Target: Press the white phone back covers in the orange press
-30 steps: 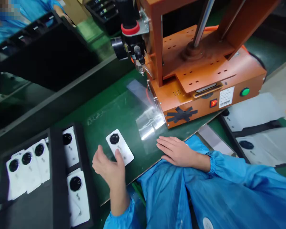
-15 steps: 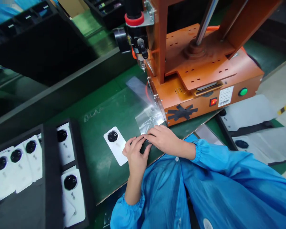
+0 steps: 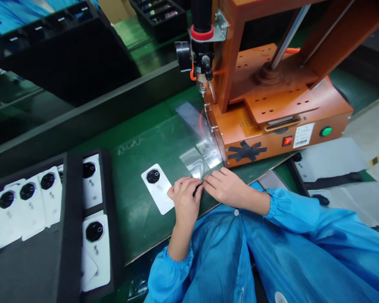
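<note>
A white phone back cover (image 3: 158, 187) with a round black camera ring lies flat on the green mat. Just right of it my left hand (image 3: 185, 198) and my right hand (image 3: 225, 187) meet fingertip to fingertip, both curled and pinching the near edge of a clear plastic film (image 3: 198, 162). The film lies on the mat in front of the orange press machine (image 3: 271, 105). My left hand's knuckles touch the cover's right edge.
A black foam tray (image 3: 71, 219) at the left holds several more white covers. Black trays (image 3: 66, 54) stand behind a dark rail at the back. White sheets (image 3: 334, 155) and another cover lie at the right, past my blue sleeves.
My left hand let go of the white cover and moved right to join my right hand at the film. Both hands now pinch its edge. The view shifted slightly.
</note>
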`<state>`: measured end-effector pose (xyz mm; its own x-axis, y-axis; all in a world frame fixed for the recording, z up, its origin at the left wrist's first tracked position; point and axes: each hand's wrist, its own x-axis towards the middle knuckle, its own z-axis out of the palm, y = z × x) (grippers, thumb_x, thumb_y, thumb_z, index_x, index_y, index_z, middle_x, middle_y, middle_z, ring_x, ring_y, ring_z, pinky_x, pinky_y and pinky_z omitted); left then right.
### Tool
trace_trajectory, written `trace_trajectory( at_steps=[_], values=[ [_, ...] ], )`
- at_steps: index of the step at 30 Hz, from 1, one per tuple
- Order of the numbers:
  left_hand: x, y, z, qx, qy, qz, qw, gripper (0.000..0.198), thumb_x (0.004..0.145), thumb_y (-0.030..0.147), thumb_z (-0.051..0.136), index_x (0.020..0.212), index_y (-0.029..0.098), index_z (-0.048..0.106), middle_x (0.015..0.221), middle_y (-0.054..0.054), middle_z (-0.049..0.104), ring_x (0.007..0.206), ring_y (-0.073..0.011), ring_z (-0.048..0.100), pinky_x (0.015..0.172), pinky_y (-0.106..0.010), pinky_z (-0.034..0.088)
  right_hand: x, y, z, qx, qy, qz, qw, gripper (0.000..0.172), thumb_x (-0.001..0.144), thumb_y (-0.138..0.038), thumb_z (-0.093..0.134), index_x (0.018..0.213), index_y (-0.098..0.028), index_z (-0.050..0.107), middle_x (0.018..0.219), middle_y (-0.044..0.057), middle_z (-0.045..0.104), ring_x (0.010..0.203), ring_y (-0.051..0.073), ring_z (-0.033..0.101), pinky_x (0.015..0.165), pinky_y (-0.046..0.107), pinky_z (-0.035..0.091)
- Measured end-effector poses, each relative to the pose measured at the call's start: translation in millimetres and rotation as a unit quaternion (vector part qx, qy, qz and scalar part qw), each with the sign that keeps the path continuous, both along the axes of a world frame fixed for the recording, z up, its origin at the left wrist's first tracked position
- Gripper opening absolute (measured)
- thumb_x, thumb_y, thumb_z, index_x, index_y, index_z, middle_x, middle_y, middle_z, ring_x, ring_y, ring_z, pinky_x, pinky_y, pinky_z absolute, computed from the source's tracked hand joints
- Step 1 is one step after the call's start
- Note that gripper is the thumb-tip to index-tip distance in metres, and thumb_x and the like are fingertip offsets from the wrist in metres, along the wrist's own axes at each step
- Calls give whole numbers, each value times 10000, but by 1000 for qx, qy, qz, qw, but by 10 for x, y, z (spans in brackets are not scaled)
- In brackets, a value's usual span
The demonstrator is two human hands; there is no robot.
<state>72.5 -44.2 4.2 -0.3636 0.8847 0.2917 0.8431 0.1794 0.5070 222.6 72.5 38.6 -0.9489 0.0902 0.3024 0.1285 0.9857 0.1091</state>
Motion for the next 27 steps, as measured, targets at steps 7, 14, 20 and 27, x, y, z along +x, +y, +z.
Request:
trace_trajectory(
  at_steps=[7,14,20,27],
  values=[
    [65,-41,96,-45,20,-42,998,227,933,313,680,1153,272,715,1186,-39,743,1167,-267,579,941,-484,322,144,-72,80,27,-26,17,999,202,984,-164,496,930,-121,685,976,119,668,817,235,527,656,381,351],
    [123,-149,259,-82,-15,-87,993,699,834,606,711,1403,231,551,1420,-96,613,1316,-330,480,1031,-522,326,764,-179,532,-161,91,-43,982,147,892,-158,668,1036,-184,655,1061,96,653,886,216,585,778,372,478],
    [-342,-634,228,-43,49,85,994,510,958,476,578,1406,235,551,1531,-137,514,1408,-349,438,1082,-523,295,386,-118,479,-514,142,-151,832,172,940,-301,635,784,-227,625,900,46,625,781,179,603,649,315,471],
    [11,-781,-41,-55,103,104,988,436,919,450,660,1307,251,645,1387,-108,651,1280,-342,549,1042,-534,291,-720,-15,83,-607,121,-124,775,163,885,-327,688,772,-210,703,965,40,652,847,171,590,770,334,466]
  ],
)
